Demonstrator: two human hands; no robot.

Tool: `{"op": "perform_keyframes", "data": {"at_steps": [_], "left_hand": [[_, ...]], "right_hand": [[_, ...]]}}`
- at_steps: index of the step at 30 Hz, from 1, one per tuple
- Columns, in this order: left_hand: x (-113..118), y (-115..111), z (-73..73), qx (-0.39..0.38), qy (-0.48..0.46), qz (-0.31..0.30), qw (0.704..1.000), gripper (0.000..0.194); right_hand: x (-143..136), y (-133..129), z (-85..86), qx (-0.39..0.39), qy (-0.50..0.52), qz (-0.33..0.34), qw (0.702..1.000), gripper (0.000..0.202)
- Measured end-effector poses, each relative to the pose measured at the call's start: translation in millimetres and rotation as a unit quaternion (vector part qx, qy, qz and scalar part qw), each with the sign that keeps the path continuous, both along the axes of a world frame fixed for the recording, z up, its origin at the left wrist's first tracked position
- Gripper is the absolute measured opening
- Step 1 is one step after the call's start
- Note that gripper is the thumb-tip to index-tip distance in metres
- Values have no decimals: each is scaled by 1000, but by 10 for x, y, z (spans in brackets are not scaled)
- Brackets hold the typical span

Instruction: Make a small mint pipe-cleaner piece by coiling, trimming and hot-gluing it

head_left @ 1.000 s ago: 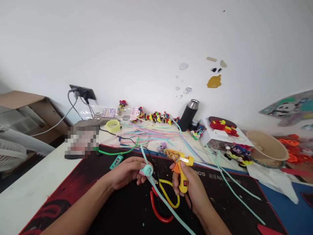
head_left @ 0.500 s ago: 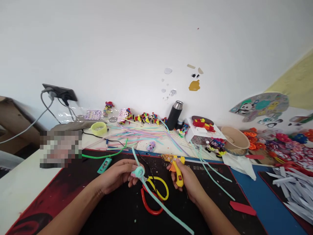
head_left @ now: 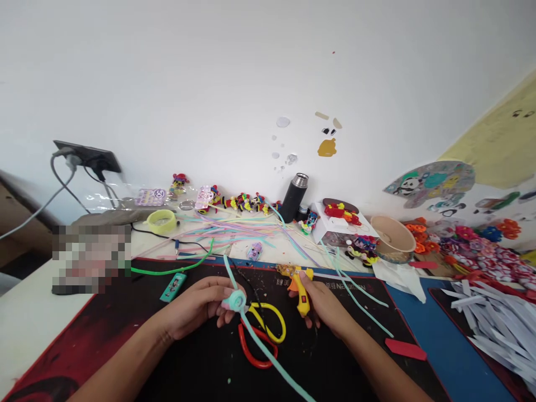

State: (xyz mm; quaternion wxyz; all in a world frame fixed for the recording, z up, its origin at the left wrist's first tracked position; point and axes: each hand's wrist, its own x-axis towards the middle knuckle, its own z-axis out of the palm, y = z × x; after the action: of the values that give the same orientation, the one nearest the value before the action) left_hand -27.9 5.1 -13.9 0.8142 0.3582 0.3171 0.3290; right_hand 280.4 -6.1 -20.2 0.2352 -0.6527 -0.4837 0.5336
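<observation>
Between the thumb and fingers of my left hand point(head_left: 207, 304) is a small coiled mint-green pipe cleaner point(head_left: 237, 301), with some pink showing at its left side. One short end of it points up, and a long tail runs down to the right past the scissors. My right hand point(head_left: 320, 304) is closed around a yellow hot glue gun point(head_left: 302, 296), thumb on top of it; the nozzle points left and looks coated with brownish residue. Scissors point(head_left: 263, 332) with one yellow and one red handle lie on the black mat between my hands, their blades mostly hidden.
A teal printed case point(head_left: 173, 287) lies left of my left hand. Behind are loose pastel pipe cleaners point(head_left: 238, 226), a black flask point(head_left: 294, 198), small colourful figures point(head_left: 247, 203) and a beige bowl point(head_left: 393, 234). White strips point(head_left: 498, 324) are piled at the right.
The view has shifted slightly, so the background sits further left. Both hands keep hold of the same things; the right hand's fingers have shifted a little around the glue gun.
</observation>
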Motion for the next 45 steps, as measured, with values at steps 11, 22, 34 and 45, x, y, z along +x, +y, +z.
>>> {"op": "perform_keyframes", "data": {"at_steps": [11,22,34,45], "left_hand": [[21,-9,-34,7,-29,-27,999,28],[34,-23,-15,1,20,-39,999,24],[38,-18,-59,-15,22,-54,998,19],[48,-6,-42,-28,27,-49,998,24]], "right_hand": [[51,-181,315,195,-143,32,970,54],[-875,132,171,122,105,98,982,46],[-1042,259,211,79,146,164,972,37],[-1094,207,195,92,159,162,970,31]]}}
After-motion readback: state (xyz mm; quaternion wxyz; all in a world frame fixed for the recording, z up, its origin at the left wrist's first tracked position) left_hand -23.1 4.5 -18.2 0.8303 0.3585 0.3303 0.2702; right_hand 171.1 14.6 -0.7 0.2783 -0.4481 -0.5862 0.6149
